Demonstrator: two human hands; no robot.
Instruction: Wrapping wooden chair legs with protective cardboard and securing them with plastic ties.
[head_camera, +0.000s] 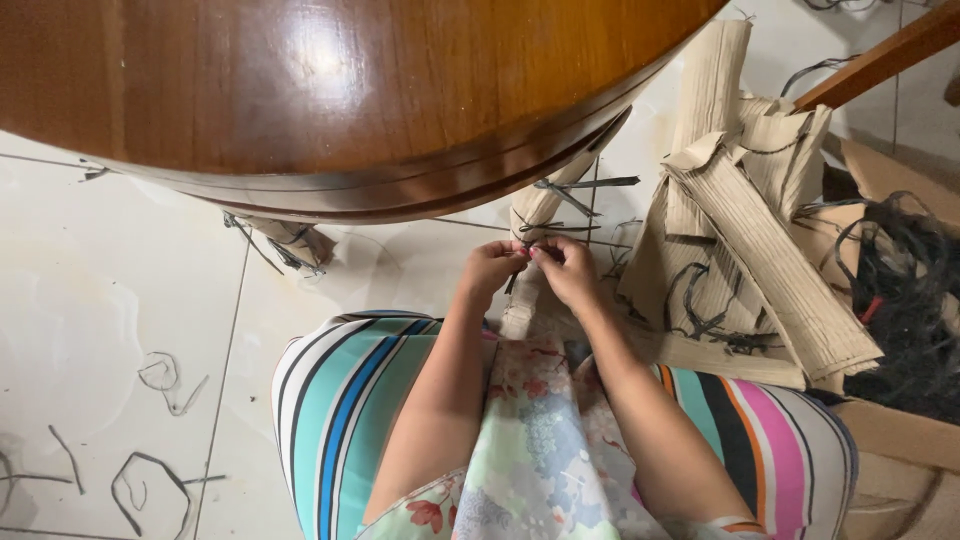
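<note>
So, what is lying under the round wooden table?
Under the round wooden table edge, one bundle of tan ribbed strips tied with dark straps sticks out onto the white floor tiles. The tabletop covers the rest below it.

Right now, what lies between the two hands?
In the head view, a dark thin strip around a tan fibre bundle lies between left hand and right hand.

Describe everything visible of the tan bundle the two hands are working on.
The tan bundle is a narrow stack of ribbed, cardboard-like strips, standing roughly upright between the knees and running up under the round wooden table's edge. Dark ties cross it near the top. The left hand and right hand pinch a tie at its middle.
</note>
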